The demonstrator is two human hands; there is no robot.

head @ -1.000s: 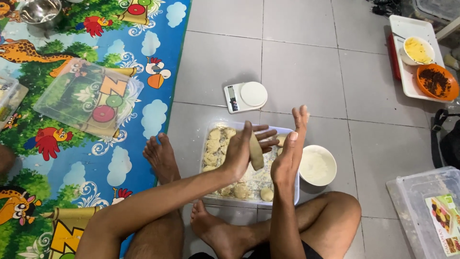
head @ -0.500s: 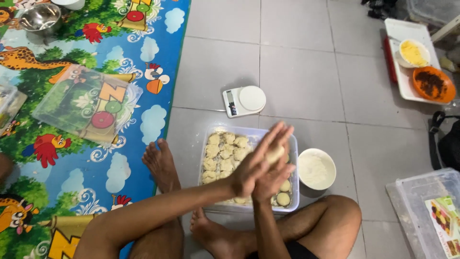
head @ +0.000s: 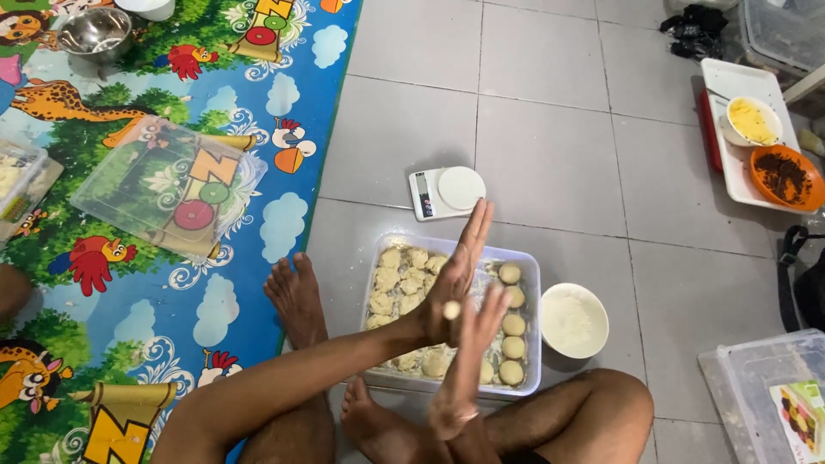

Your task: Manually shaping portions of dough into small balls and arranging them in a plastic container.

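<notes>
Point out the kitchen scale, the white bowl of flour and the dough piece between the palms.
kitchen scale [head: 461, 187], head view, on its round white platform.
white bowl of flour [head: 573, 321], head view, on the flour inside.
dough piece [head: 452, 310], head view, on the end showing between the palms.

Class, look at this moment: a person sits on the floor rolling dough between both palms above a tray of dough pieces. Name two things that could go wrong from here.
1. The dough piece is pressed between the left hand and right hand, only its edge showing; it might slip out and miss the tray.
2. The white bowl stands close beside the tray and the bent knee; a leg shift could knock it.
</notes>
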